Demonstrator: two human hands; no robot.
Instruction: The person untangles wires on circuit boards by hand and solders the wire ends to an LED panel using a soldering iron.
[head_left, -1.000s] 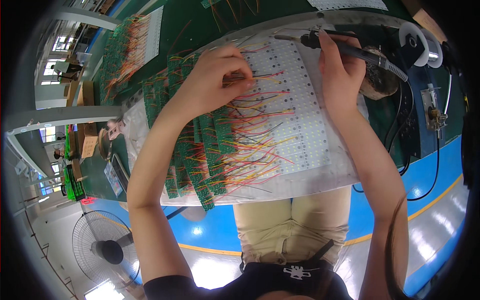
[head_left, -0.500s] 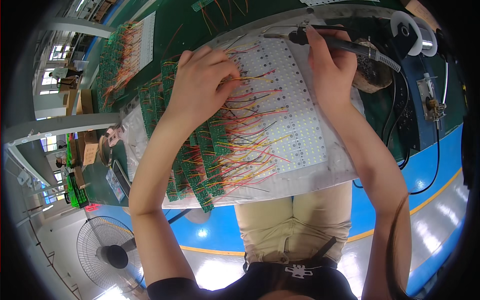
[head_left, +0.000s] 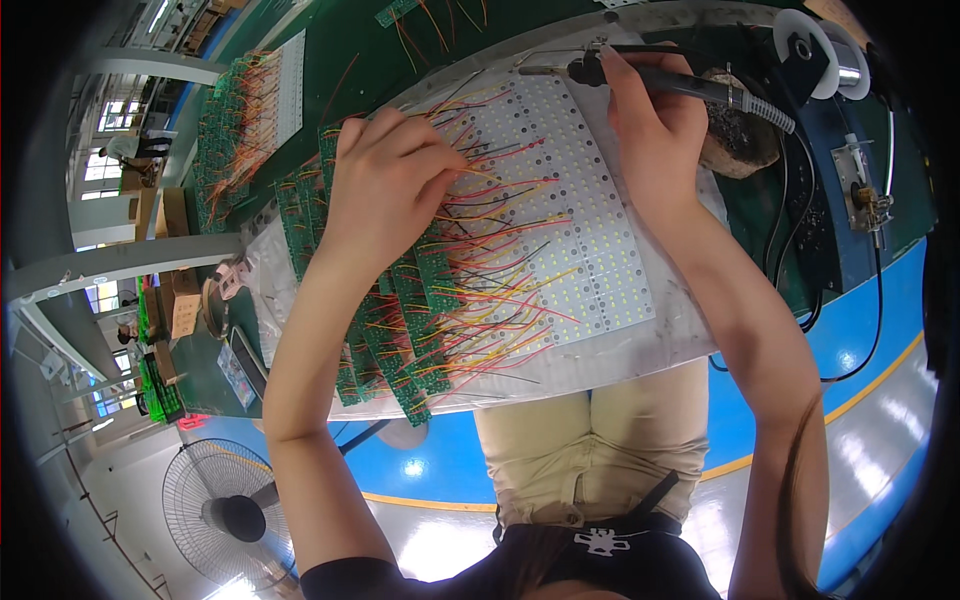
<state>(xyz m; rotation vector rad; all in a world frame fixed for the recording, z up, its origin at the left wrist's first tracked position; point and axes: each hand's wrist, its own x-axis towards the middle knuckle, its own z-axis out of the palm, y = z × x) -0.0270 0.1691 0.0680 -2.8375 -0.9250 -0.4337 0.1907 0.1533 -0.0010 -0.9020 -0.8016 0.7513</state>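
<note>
My left hand (head_left: 392,180) is closed, thumb and forefinger pinching a yellow wire (head_left: 478,172) above the green circuit boards (head_left: 432,275). Red, yellow and black wires run from these boards across a white LED panel (head_left: 600,240) dotted with small yellow lamps. In my right hand (head_left: 655,135) is a black soldering iron (head_left: 690,86) fitted with a thin metal feed tube. Its tip points left, over the panel's far edge, apart from the wire in my left hand. My palm and fingers hide part of the iron's handle and several boards.
A solder wire reel (head_left: 852,72) stands at the far right, beside a dark, rough block (head_left: 738,150). Black cables (head_left: 790,235) hang near my right forearm. Another wired board stack (head_left: 235,130) lies far left. A fan (head_left: 238,518) stands at lower left.
My left hand has shifted slightly left, its fingertips drawing back from the panel with the yellow wire. The right hand and soldering iron stay nearly in place, moving a little left.
</note>
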